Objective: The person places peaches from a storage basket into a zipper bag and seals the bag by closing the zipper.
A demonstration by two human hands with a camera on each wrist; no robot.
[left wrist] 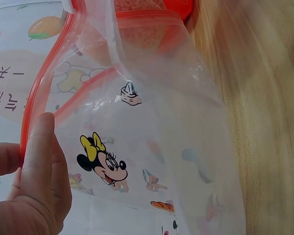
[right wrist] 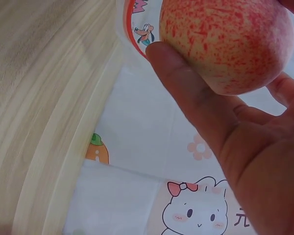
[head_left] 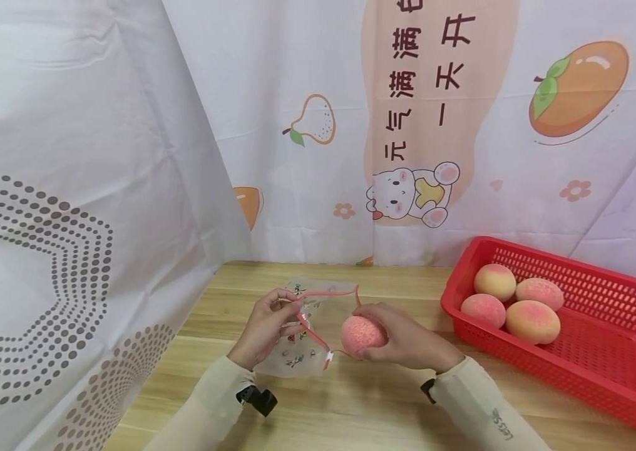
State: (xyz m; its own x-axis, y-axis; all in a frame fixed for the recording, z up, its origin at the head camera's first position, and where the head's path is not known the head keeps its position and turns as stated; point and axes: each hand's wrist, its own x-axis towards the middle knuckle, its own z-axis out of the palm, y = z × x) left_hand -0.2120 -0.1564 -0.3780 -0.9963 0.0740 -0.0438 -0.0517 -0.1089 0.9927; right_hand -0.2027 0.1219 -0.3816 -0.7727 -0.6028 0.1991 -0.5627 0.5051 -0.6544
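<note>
A clear zip bag [head_left: 295, 357] with a red-orange zip edge and cartoon prints is held mouth-open above the wooden table. My left hand [head_left: 270, 324] pinches one side of its rim between thumb and fingers; the left wrist view shows that grip on the bag [left wrist: 137, 161] closely. In my right hand [head_left: 402, 335] is a pinkish-red peach [head_left: 362, 336], gripped between thumb and fingers right at the bag's mouth. The right wrist view has the speckled peach [right wrist: 225, 44] with the bag's red edge just beyond it. How far the peach is inside cannot be told.
At the right stands a red perforated basket [head_left: 600, 376] with several peaches [head_left: 533, 322] in its near-left end. Printed white cloth [head_left: 307, 163] hangs behind the table [head_left: 352, 413], and another dotted cloth [head_left: 87, 125] hangs at the left.
</note>
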